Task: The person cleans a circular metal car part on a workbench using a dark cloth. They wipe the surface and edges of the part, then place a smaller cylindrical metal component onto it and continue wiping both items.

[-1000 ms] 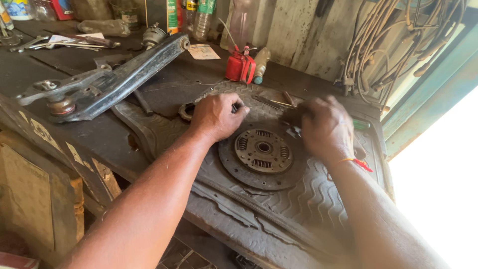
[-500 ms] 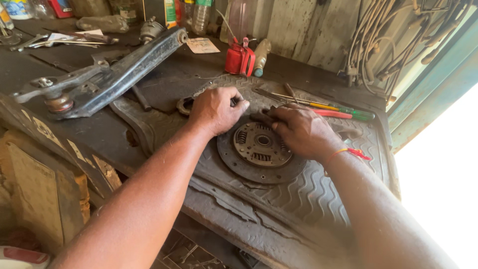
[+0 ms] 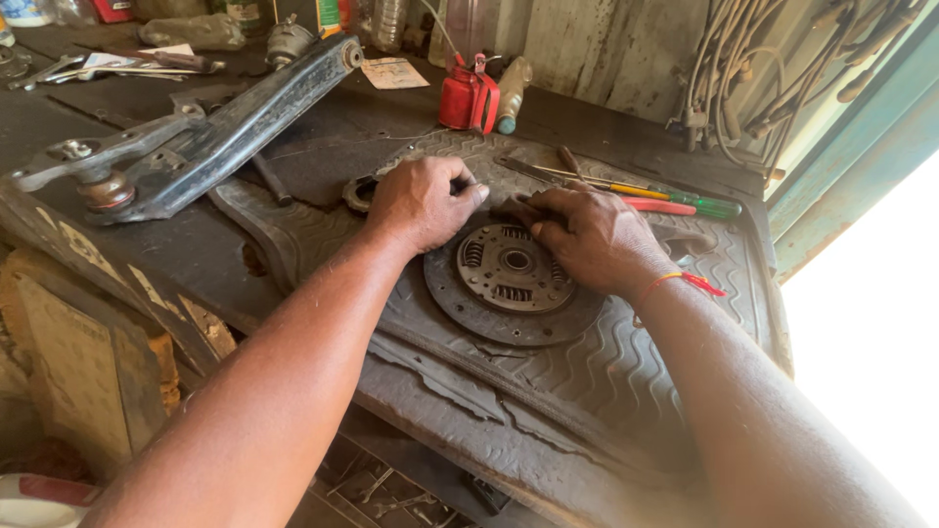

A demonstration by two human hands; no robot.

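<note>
A black metal arm (image 3: 225,127) lies at ten o'clock. The left hand (image 3: 423,203), fingers curled and pressed down, rests at the round clutch disc's (image 3: 509,284) eleven o'clock edge. The right hand (image 3: 592,238) presses its one o'clock edge; whether it pinches anything I cannot tell. Disc lies on a ribbed rubber mat (image 3: 626,362).

A round, dark, rusty clutch disc (image 3: 509,284) is laid flat on a ribbed rubber mat (image 3: 626,362) on the workbench. Its centre hub with coil springs is turned upward; its far edge is covered by both hands.
</note>
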